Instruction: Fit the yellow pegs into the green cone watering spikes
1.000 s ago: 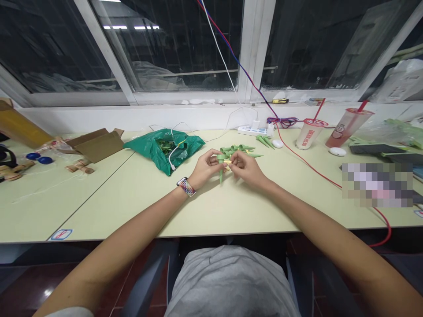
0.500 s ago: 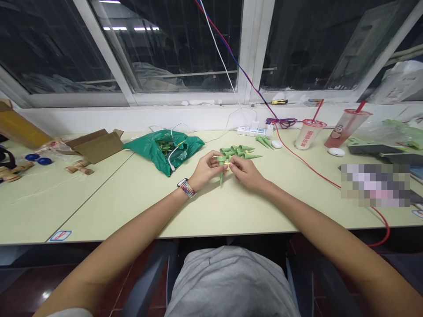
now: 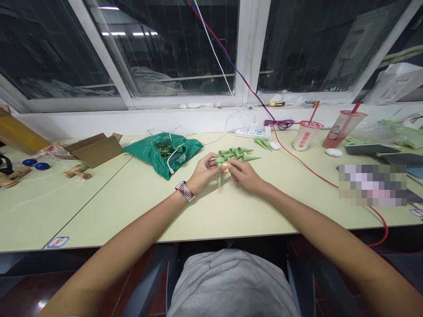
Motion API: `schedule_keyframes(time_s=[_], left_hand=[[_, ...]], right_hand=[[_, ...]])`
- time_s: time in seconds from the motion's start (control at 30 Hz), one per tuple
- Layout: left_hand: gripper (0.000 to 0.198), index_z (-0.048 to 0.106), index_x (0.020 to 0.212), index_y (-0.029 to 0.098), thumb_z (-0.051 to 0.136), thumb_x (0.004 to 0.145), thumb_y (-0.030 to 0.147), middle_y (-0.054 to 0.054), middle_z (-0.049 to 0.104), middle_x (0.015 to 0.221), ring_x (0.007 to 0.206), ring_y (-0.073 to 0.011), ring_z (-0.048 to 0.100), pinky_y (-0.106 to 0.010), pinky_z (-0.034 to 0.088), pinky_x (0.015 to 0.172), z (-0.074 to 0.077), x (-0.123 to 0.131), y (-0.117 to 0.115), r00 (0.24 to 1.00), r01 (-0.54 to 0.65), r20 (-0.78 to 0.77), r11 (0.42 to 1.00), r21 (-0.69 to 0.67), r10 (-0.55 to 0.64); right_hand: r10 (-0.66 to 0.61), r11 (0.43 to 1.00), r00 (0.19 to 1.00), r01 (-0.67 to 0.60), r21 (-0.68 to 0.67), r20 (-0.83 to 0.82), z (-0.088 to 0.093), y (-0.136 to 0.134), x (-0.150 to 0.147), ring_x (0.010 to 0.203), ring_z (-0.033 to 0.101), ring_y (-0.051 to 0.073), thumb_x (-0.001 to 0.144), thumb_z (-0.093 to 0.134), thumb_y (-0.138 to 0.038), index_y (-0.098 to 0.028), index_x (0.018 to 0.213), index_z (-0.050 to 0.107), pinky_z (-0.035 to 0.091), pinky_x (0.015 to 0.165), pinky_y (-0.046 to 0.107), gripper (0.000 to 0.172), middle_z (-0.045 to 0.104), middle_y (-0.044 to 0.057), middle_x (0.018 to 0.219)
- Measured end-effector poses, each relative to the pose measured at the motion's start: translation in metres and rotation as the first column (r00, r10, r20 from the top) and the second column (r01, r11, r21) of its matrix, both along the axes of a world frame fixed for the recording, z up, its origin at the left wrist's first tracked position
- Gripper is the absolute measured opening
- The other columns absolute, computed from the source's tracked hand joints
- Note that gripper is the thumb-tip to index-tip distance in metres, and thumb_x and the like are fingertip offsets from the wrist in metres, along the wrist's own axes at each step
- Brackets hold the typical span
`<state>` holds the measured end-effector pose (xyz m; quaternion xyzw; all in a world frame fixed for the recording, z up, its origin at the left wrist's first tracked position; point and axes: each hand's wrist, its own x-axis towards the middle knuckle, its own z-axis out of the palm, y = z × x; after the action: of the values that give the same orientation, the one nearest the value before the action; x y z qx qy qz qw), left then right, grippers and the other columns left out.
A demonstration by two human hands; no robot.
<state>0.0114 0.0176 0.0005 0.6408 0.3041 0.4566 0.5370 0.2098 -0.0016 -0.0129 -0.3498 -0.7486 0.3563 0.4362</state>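
Observation:
My left hand (image 3: 205, 173), with a patterned watch band at the wrist, grips a green cone (image 3: 220, 178) whose tip points down. The fingers of my right hand (image 3: 243, 174) pinch a small yellow piece (image 3: 226, 167) against the cone's side. Just behind my hands, several green cones (image 3: 238, 152) with yellow bits lie in a group on the pale table (image 3: 205, 220). A few more green cones (image 3: 263, 143) rest farther back, beside a round white object (image 3: 274, 145).
An open green plastic bag (image 3: 155, 160) with green pieces inside lies left of my hands. Farther left are a cardboard box (image 3: 95, 152) and wooden pieces (image 3: 78, 171). On the right stand two drink cups (image 3: 304, 137), and a red cable (image 3: 309, 165) crosses the table.
The camera view has shifted slightly. My hands keep nearly the same place and hold on the green cone and the yellow piece.

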Motion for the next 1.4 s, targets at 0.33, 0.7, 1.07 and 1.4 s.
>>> schedule_keyframes(time_s=[0.33,0.7,1.07,1.4], left_hand=[[0.047,0.060,0.103,0.019,0.091,0.072,0.035,0.000,0.067,0.082,0.072,-0.0131,0.064,-0.025,0.051,0.067,-0.001,0.001,0.002,0.993,-0.091,-0.064,0.990,0.112,0.098],[0.050,0.057,0.104,0.020,0.091,0.071,0.034,0.002,0.068,0.079,0.072,-0.0144,0.069,-0.028,0.055,0.071,0.000,0.003,-0.003,1.000,0.005,0.023,0.992,-0.124,-0.003],[0.024,0.067,0.108,0.022,0.075,0.088,0.030,-0.003,0.069,0.098,0.080,-0.0144,0.063,-0.027,0.055,0.076,-0.001,0.006,-0.012,0.946,-0.163,-0.179,0.873,0.459,0.271],[0.049,0.058,0.105,0.019,0.092,0.071,0.028,-0.001,0.072,0.086,0.072,-0.0150,0.069,-0.031,0.058,0.074,0.006,0.005,-0.007,0.995,0.054,0.088,0.990,-0.132,-0.042]], right_hand=[[0.023,0.951,0.979,-0.084,-0.297,-0.203,0.000,0.007,-0.008,0.044,0.051,0.011,0.100,0.053,-0.058,-0.021,0.077,0.053,0.040,0.051,0.025,0.044,0.049,-0.006,0.050],[-0.002,0.987,0.994,-0.016,-0.162,-0.110,-0.001,0.005,-0.002,0.050,0.054,0.014,0.100,0.056,-0.045,-0.024,0.087,0.052,0.044,0.055,0.027,0.026,0.056,-0.006,0.057],[0.020,0.846,0.945,-0.189,-0.498,-0.325,0.004,0.005,-0.012,0.043,0.025,0.010,0.096,0.050,-0.045,-0.025,0.069,0.034,0.030,0.046,0.025,0.037,0.025,-0.010,0.053],[-0.259,0.928,0.917,0.148,0.342,0.305,0.007,-0.011,-0.001,0.075,0.059,0.021,0.105,0.044,-0.030,-0.023,0.099,0.049,0.031,0.065,0.031,0.011,0.072,0.003,0.091]])
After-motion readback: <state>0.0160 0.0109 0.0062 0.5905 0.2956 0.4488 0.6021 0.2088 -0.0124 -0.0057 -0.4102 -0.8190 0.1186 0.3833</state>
